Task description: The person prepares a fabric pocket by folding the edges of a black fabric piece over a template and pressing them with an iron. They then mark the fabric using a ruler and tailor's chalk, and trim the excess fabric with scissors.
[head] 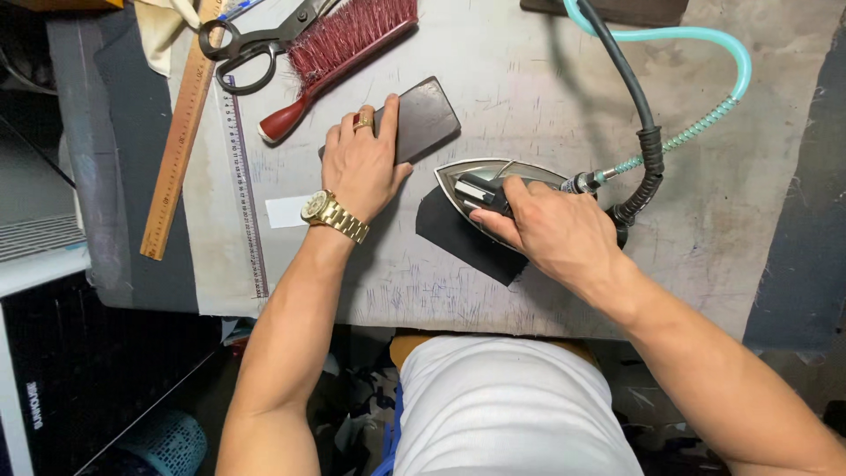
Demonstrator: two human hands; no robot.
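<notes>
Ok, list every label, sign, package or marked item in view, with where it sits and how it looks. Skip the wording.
White label: a small blank-looking rectangle lying flat on the table, just left of the left hand.
Wooden ruler: long tan strip with printed marks, slanted along the table's left side.
Clear ruler: thin see-through strip with fine marks, beside the wooden one.
Dark panel: bottom left, below the table, with small pale lettering.
No screens or packages.

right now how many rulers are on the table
2: a wooden ruler lying along the table's left side, and a clear plastic ruler just right of it. Others may be hidden outside the frame.
</notes>
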